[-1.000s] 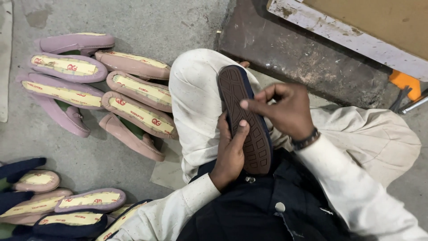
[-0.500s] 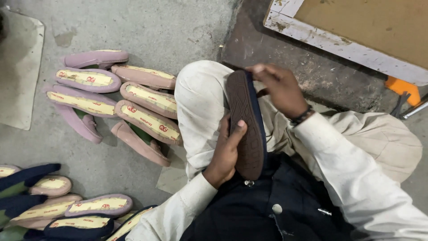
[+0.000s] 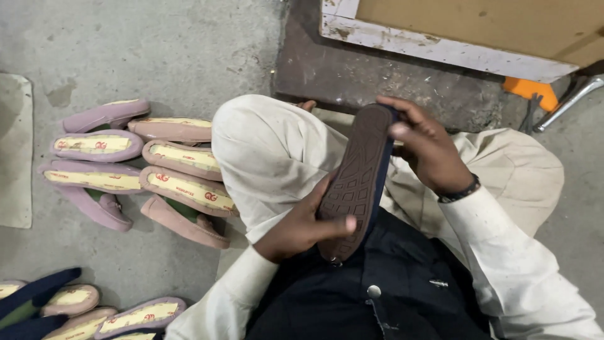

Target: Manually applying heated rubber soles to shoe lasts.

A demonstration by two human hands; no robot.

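I hold a dark shoe (image 3: pixel 357 179) sole-up over my lap, its brown patterned sole facing me and a navy edge along its right side. My left hand (image 3: pixel 301 228) grips the heel end from the left, thumb across the sole. My right hand (image 3: pixel 426 148) wraps the toe end from the right, fingers over the tip; a dark band sits on that wrist. My raised knee in cream trousers (image 3: pixel 270 154) lies just left of the shoe.
Several pink and mauve flat shoes with yellow insoles (image 3: pixel 179 189) lie in rows on the concrete floor to the left. More shoes, some navy (image 3: pixel 69 305), sit at bottom left. A pale mat (image 3: pixel 14 157) lies far left. A white-framed board (image 3: pixel 453 44) and an orange tool (image 3: pixel 531 91) are behind.
My right hand slid from pinching the sole's middle up to the toe end. The shoe tilted, and the view shifted so the floor shoes appear lower right than before.
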